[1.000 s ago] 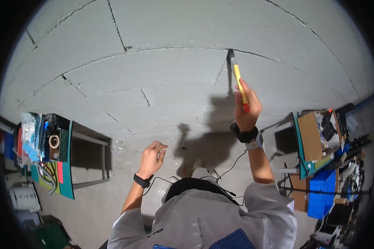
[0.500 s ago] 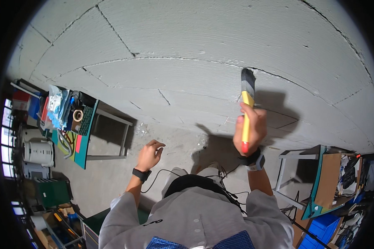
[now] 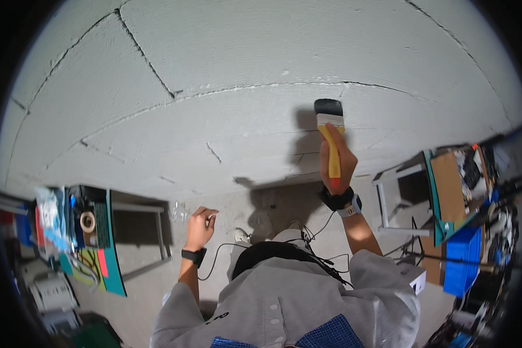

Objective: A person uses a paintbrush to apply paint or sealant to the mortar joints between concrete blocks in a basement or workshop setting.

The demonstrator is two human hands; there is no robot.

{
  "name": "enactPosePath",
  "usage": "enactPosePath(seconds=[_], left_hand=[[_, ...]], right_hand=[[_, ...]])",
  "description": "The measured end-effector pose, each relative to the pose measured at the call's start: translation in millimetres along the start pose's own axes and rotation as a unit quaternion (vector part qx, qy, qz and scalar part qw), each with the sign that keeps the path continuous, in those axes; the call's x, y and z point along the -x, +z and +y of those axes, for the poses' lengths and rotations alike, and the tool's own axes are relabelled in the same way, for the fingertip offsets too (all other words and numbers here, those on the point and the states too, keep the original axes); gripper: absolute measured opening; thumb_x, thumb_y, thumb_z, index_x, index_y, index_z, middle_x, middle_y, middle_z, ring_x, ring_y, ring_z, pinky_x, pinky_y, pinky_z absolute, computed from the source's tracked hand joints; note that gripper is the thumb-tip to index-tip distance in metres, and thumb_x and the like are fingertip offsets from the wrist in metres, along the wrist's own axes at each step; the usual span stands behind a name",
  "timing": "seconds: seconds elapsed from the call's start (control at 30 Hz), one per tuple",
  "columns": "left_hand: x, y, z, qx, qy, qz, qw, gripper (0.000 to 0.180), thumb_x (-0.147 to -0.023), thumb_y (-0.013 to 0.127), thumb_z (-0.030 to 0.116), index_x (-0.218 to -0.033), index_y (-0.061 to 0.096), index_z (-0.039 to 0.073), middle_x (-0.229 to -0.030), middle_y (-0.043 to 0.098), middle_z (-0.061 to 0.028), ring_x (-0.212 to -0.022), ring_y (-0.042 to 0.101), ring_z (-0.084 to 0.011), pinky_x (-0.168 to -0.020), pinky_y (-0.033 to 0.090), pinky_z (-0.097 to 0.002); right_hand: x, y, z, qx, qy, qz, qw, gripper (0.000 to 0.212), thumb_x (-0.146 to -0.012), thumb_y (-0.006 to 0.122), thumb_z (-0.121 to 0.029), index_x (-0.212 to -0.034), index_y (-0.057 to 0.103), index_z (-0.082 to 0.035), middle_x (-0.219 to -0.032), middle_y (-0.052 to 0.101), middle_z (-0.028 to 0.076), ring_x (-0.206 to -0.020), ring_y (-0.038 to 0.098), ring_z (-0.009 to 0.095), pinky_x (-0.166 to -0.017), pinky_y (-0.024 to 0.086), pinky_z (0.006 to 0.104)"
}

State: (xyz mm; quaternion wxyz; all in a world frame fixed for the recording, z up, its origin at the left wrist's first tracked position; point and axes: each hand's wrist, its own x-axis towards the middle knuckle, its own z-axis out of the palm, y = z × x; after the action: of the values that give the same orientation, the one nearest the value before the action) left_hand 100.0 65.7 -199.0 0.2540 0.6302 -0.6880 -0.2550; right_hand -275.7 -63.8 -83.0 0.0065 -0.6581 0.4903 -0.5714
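Observation:
My right hand [image 3: 338, 159] is closed around the yellow, red-ended handle of a flat paintbrush [image 3: 333, 152]. Dark bristles point up at the pale block wall [image 3: 261, 52], just below a long, rough horizontal joint. Whether the bristle tips touch the wall, I cannot tell. The brush's broad face is toward me, and its shadow falls on the wall to the left. Lower down on the left, my left hand [image 3: 200, 229] hovers apart from the wall with loosely bent fingers, and no object can be made out in it.
On the left stands a green-topped table [image 3: 115, 255] with a tape roll [image 3: 87, 221], plastic bags and cables. Another table [image 3: 432, 203] at right carries cardboard and clutter, with a blue crate [image 3: 463, 261] beside it. A black cable [image 3: 216, 255] hangs beside my legs.
The brush has moved left and turned from its narrow edge to its broad face, its bristles leaving the joint line. My view has shifted, and my left hand's fingers look more curled.

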Motion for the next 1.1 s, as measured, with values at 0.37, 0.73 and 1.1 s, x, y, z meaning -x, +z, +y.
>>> enactPosePath(seconds=[0.37, 0.73, 1.1], left_hand=[[-15, -43, -75, 0.017, 0.013, 0.008, 1.0, 0.015, -0.092, 0.066, 0.002, -0.103, 0.076, 0.005, -0.099, 0.071, -0.0136, -0.071, 0.07, -0.0292, -0.066, 0.053, -0.0401], [16, -37, -74, 0.014, -0.02, 0.053, 0.998, 0.017, -0.091, 0.066, 0.0, -0.103, 0.077, 0.004, -0.097, 0.07, -0.0145, -0.07, 0.069, -0.0288, -0.065, 0.052, -0.0389], [28, -36, -45, -0.011, -0.025, 0.073, 0.997, 0.015, -0.093, 0.067, 0.003, -0.105, 0.076, 0.005, -0.096, 0.071, -0.0153, -0.07, 0.067, -0.029, -0.067, 0.052, -0.0384]], right_hand=[[-28, 9, -38, -0.158, 0.12, 0.075, 0.977, 0.027, -0.107, 0.052, -0.016, -0.114, 0.071, 0.001, -0.101, 0.071, 0.009, -0.088, 0.065, 0.014, -0.081, 0.051, 0.0275], [-39, 3, -36, -0.206, 0.083, 0.091, 0.971, 0.025, -0.103, 0.057, -0.009, -0.125, 0.061, 0.001, -0.113, 0.066, 0.014, -0.098, 0.068, 0.02, -0.088, 0.054, 0.032], [-40, -2, -24, -0.199, 0.092, 0.11, 0.969, 0.026, -0.097, 0.057, -0.006, -0.118, 0.068, 0.005, -0.108, 0.07, 0.014, -0.092, 0.067, 0.017, -0.083, 0.055, 0.0291]])
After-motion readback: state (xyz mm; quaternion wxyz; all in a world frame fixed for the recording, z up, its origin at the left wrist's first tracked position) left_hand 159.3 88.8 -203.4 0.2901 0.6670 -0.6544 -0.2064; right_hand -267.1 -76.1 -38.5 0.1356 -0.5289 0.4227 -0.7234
